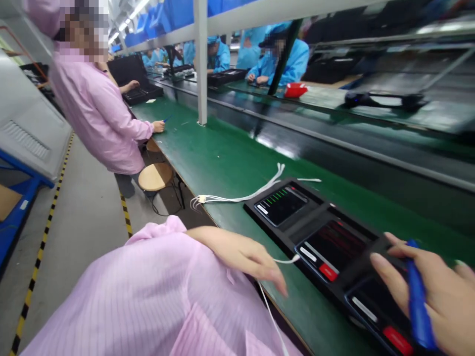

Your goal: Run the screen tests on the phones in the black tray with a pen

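My left hand [250, 254] hangs over the bench's near edge, its fingers stretched out and holding nothing. A white cable [287, 260] runs from near it to the middle device. My right hand [441, 291] holds a blue pen [417, 296] in the crook of the thumb, with fingertips over the far right part of a black tray [287, 237]. Three phone-like devices with dark screens lie in this tray: a left one [284, 203] showing green bars, a middle one [332, 244] with red text and a red button, and a right one [374, 299] partly hidden by my hand.
A bundle of white cables [237, 199] lies left of the tray. A white post [202, 64] rises from the green bench [178, 143]. At left, a person in pink [100, 104] stands beside a round stool [155, 176]. Co-workers in blue sit across the line.
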Available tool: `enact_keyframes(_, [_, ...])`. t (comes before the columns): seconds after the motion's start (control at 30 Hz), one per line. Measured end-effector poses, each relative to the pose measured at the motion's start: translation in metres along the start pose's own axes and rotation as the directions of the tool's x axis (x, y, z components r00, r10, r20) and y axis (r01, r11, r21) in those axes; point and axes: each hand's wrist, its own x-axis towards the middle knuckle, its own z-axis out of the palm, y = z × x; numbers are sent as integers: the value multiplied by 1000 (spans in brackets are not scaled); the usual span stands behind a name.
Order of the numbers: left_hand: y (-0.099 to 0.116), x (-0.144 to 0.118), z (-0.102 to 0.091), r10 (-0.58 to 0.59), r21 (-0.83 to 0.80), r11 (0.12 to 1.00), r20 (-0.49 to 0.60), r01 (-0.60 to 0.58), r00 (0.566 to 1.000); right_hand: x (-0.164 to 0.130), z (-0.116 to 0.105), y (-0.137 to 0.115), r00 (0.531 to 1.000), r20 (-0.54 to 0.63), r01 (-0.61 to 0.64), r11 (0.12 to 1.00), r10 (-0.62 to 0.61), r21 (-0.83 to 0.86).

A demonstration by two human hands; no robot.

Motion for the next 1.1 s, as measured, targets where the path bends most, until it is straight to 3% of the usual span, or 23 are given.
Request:
enact_keyframes(0.03, [5, -7, -2, 118, -70, 991, 126, -110, 985, -8, -13, -10, 997, 53, 55, 998, -56, 25])
enact_keyframes(0.1, [13, -15, -3, 204, -142, 974, 229, -174, 952, -23, -33, -33, 998, 61, 29, 998, -33, 62])
enact_keyframes(0.17, [18, -18, -3, 155, -124, 984, 234, -129, 960, -33, -43, -54, 997, -62, -47, 995, 53, 92])
enact_keyframes(0.27, [23, -15, 0, 129, -102, 989, 288, -104, 949, -39, -44, -72, 975, -149, -141, 978, 164, 152])
enact_keyframes(0.3, [24, -12, 1, 137, -94, 989, 271, -115, 953, -40, -43, -75, 964, -166, -177, 967, 207, 181])
enact_keyframes(0.4, [24, 6, 10, 128, 33, 991, 36, -129, 991, -43, -39, -78, 930, -184, -257, 922, 317, 289])
enact_keyframes(0.43, [22, 15, 14, 128, 78, 989, 2, -127, 992, -43, -37, -78, 922, -181, -272, 906, 341, 324])
enact_keyframes(0.47, [19, 23, 18, 134, 96, 986, 35, -136, 990, -44, -35, -78, 917, -179, -278, 893, 357, 353])
enact_keyframes(0.57, [8, 45, 28, 156, -5, 987, 300, -162, 941, -46, -28, -77, 904, -200, -270, 868, 378, 417])
enact_keyframes(0.6, [6, 49, 29, 159, -27, 987, 329, -159, 931, -47, -26, -76, 901, -216, -258, 864, 377, 432])
enact_keyframes(0.7, [8, 49, 23, 177, 17, 982, 231, -186, 957, -51, -24, -71, 892, -262, -225, 864, 369, 451])
enact_keyframes(0.8, [25, 41, 3, 235, 120, 961, 129, -250, 963, -55, -23, -69, 884, -313, -188, 876, 349, 444])
enact_keyframes(0.97, [64, 45, -20, 423, 422, 798, 119, -431, 898, -58, -19, -72, 905, -361, -89, 930, 226, 358])
enact_keyframes(1.03, [80, 49, -16, 430, 554, 744, 32, -374, 902, -59, -17, -74, 908, -381, -54, 949, 176, 309])
enact_keyframes(1.1, [93, 49, -6, 420, 676, 701, -133, -228, 898, -61, -17, -76, 907, -394, -36, 962, 145, 271])
